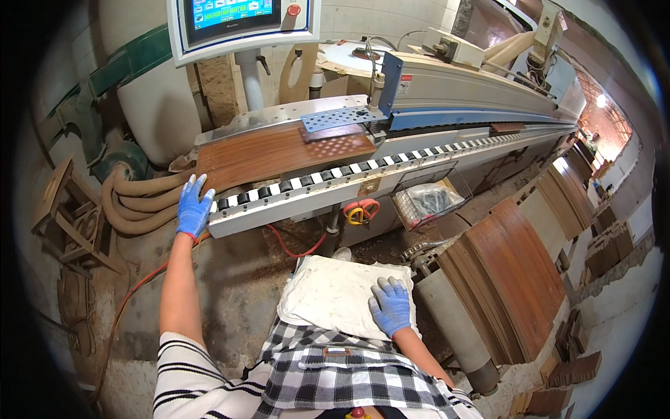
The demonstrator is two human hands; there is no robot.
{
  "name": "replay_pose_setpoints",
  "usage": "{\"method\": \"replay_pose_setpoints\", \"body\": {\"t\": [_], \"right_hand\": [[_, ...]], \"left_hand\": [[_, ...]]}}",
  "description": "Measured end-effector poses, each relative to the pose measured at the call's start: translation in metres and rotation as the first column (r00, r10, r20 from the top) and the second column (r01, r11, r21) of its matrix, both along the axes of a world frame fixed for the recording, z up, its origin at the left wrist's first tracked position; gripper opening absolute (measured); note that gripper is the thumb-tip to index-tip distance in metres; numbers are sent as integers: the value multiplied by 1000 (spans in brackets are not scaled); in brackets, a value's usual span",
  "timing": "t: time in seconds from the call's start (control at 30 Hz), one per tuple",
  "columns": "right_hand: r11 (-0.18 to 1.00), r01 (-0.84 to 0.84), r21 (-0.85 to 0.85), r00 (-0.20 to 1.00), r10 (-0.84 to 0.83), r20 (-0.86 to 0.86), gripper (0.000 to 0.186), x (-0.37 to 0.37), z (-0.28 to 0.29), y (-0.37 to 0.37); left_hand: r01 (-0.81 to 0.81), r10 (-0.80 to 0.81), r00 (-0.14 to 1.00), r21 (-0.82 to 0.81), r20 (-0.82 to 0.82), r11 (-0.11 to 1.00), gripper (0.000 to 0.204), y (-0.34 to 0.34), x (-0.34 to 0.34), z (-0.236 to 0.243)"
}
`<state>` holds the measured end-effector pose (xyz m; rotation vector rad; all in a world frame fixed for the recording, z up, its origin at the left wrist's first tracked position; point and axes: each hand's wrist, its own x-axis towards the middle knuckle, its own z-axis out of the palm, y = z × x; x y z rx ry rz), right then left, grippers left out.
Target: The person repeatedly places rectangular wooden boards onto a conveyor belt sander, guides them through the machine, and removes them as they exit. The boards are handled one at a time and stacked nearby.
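Observation:
A wood-grain board (258, 155) lies flat along the infeed of a long edge-banding machine (474, 87), its right end beneath a perforated blue plate (342, 119). My left hand (193, 206), in a blue work glove, is at the board's near left corner, fingers stretched out and apart. It seems to touch the board's end beside the roller rail (307, 183); the exact contact is hard to see. Down at my lap, my right hand (391, 306), gloved the same way, rests flat with fingers spread on a white cloth pad (328, 290).
Stacked brown boards (513, 262) stand on a roller conveyor (453, 325) at right. A control screen with a red button (293, 11) rises behind the machine. Ribbed hoses (132, 209) and a wooden stool (73, 216) sit at left. A wire basket (427, 202) and red-yellow scissors (361, 211) hang below the rail.

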<state>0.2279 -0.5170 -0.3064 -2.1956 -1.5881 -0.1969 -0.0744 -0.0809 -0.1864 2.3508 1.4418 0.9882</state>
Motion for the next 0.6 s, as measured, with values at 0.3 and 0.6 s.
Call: {"method": "replay_pose_setpoints", "body": {"t": [0.3,0.6], "right_hand": [[1000,-2,1,1000,2,15,34,0,0,1],[1000,-8,11,1000,8,15,33,0,0,2]], "left_hand": [[-5,4,1000,-31,-21,1000,51,3,1,4],[-30,29,985,-4,-169,1000,51,-3,13,15]]}}
